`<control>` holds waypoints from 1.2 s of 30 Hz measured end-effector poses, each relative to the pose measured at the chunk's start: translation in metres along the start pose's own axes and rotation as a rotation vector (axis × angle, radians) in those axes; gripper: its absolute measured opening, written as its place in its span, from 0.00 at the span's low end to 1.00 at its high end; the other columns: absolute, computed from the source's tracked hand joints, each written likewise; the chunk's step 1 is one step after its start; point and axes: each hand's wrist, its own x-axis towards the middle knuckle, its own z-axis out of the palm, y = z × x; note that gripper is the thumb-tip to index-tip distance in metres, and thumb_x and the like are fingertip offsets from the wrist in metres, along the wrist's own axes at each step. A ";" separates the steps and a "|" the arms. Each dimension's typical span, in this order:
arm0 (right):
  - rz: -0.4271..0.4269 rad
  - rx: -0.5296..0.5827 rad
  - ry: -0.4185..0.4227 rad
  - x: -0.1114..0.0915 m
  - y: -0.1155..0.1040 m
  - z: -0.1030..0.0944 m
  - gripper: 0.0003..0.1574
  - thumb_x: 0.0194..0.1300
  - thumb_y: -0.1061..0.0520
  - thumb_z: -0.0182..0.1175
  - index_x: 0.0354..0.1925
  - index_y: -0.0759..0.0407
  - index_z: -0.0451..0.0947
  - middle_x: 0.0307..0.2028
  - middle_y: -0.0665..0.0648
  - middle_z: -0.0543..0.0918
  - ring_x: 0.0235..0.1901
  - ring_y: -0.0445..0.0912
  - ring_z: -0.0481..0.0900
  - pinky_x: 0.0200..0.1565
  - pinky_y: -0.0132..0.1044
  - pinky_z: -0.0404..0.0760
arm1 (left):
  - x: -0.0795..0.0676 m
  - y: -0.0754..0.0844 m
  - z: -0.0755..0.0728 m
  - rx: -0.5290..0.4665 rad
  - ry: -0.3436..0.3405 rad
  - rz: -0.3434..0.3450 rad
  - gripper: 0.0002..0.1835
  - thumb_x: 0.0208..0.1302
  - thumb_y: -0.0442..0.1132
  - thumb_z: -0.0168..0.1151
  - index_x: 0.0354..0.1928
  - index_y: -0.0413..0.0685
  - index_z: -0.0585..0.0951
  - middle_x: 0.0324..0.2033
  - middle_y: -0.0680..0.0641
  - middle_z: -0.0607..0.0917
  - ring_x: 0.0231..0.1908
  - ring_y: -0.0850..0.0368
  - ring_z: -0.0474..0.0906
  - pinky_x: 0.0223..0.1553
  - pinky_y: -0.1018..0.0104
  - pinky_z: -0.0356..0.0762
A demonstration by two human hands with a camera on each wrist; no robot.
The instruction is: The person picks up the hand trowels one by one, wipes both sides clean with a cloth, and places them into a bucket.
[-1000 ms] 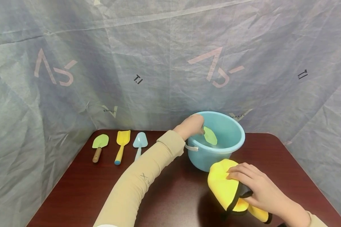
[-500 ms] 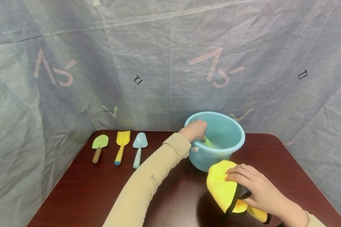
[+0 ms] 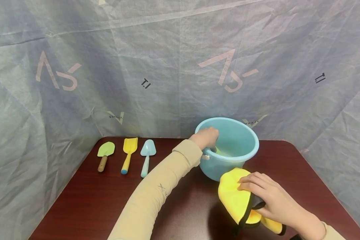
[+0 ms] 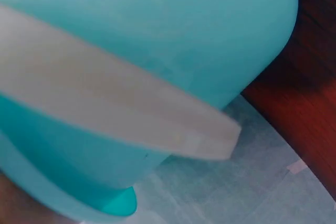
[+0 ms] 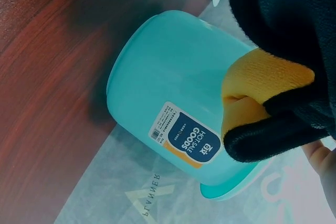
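Observation:
My left hand (image 3: 206, 137) reaches over the near left rim into the light blue bucket (image 3: 213, 170), its fingers curled and mostly hidden. A sliver of a light green trowel blade (image 3: 218, 151) shows below those fingers; its handle is hidden in the hand. In the left wrist view the bucket's white carrying handle (image 4: 121, 87) crosses in front of its wall. My right hand (image 3: 274, 196) grips a folded yellow cloth (image 3: 233, 191) with black edging, held in front of the bucket. In the right wrist view, the cloth's black trim (image 5: 273, 135) overlaps the bucket's side.
On the left of the dark red table (image 3: 87, 206) lie a green trowel with a wooden handle (image 3: 106, 151), a yellow shovel (image 3: 128, 155) and a pale blue trowel (image 3: 148, 153). A grey printed sheet (image 3: 180, 66) hangs behind. The bucket carries a label (image 5: 189, 137).
My left hand has gone down and slightly right into the bucket, and the green blade has sunk mostly out of sight. The right hand and cloth have barely moved.

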 end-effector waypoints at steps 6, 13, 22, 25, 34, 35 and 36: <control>0.005 -0.002 -0.001 0.001 0.000 -0.002 0.38 0.23 0.66 0.58 0.43 0.55 0.79 0.44 0.52 0.79 0.46 0.44 0.71 0.56 0.28 0.57 | -0.006 -0.002 -0.008 0.026 -0.024 0.020 0.10 0.51 0.41 0.72 0.28 0.49 0.78 0.21 0.53 0.78 0.23 0.61 0.70 0.25 0.70 0.70; 0.013 -0.001 -0.006 0.003 0.001 -0.003 0.37 0.24 0.65 0.58 0.44 0.55 0.79 0.44 0.52 0.79 0.45 0.44 0.71 0.56 0.28 0.58 | -0.023 -0.006 -0.022 0.067 0.009 0.107 0.24 0.59 0.29 0.57 0.15 0.53 0.56 0.16 0.54 0.50 0.20 0.61 0.44 0.22 0.69 0.50; 0.030 0.002 0.001 0.002 0.004 -0.003 0.33 0.29 0.63 0.58 0.43 0.55 0.79 0.44 0.52 0.80 0.45 0.45 0.72 0.58 0.28 0.57 | -0.050 -0.014 -0.025 0.113 0.171 0.181 0.17 0.65 0.33 0.53 0.18 0.54 0.66 0.16 0.55 0.60 0.21 0.62 0.52 0.24 0.70 0.55; 0.031 -0.001 0.010 0.001 0.004 -0.001 0.33 0.28 0.64 0.55 0.42 0.55 0.79 0.44 0.53 0.80 0.46 0.46 0.72 0.61 0.29 0.56 | -0.066 -0.018 -0.020 0.131 0.247 0.171 0.12 0.66 0.37 0.53 0.23 0.53 0.75 0.19 0.56 0.71 0.22 0.63 0.61 0.26 0.71 0.62; 0.044 -0.016 0.026 0.001 0.003 0.000 0.26 0.42 0.60 0.47 0.42 0.55 0.79 0.44 0.53 0.80 0.46 0.47 0.73 0.63 0.30 0.55 | -0.114 -0.050 0.006 0.112 0.511 0.089 0.06 0.63 0.40 0.58 0.33 0.52 0.84 0.30 0.54 0.81 0.34 0.57 0.76 0.36 0.63 0.73; 0.045 -0.014 0.026 0.001 0.003 0.000 0.26 0.41 0.60 0.48 0.42 0.55 0.79 0.44 0.53 0.80 0.46 0.47 0.73 0.63 0.30 0.55 | -0.117 -0.054 0.010 0.113 0.538 0.070 0.06 0.63 0.40 0.58 0.34 0.52 0.84 0.31 0.54 0.81 0.35 0.57 0.76 0.37 0.63 0.72; 0.047 -0.013 0.026 0.001 0.002 0.000 0.27 0.39 0.61 0.49 0.42 0.55 0.79 0.44 0.53 0.80 0.46 0.47 0.73 0.63 0.30 0.55 | -0.121 -0.058 0.015 0.113 0.566 0.050 0.06 0.63 0.40 0.58 0.34 0.52 0.84 0.31 0.54 0.81 0.35 0.56 0.76 0.38 0.62 0.72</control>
